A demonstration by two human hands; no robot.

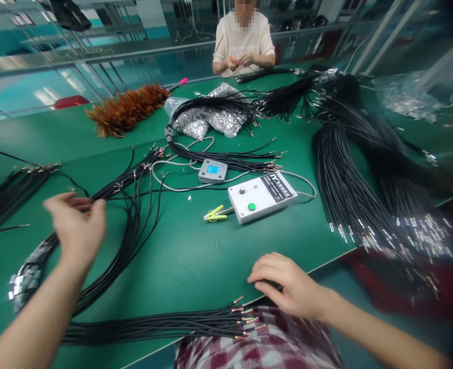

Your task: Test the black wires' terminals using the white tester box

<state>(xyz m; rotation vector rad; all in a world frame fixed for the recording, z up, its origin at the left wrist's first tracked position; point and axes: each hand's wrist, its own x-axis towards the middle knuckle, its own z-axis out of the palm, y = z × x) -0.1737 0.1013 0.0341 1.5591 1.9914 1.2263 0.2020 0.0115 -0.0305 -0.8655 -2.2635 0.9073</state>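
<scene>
My left hand point(76, 225) hovers over the green table point(188, 256) at the left, fingers pinched on a black wire point(115, 192) from the loose bundle that curves past it. My right hand point(288, 284) lies at the table's near edge, fingers curled down on the ends of another black wire bundle point(153, 323) with copper terminals point(245, 312), which stretches leftward along the edge. A white tester box point(263, 196) with a green button sits between and beyond the hands, with yellow-green clips point(215, 213) beside it.
A small grey meter point(212, 170) is wired behind the box. Large black wire bundles point(349, 179) cover the right side; more lie at far left point(7, 195). Silver bags point(211, 118) and a brown feather duster point(128, 108) lie farther back. A person point(244, 43) works opposite.
</scene>
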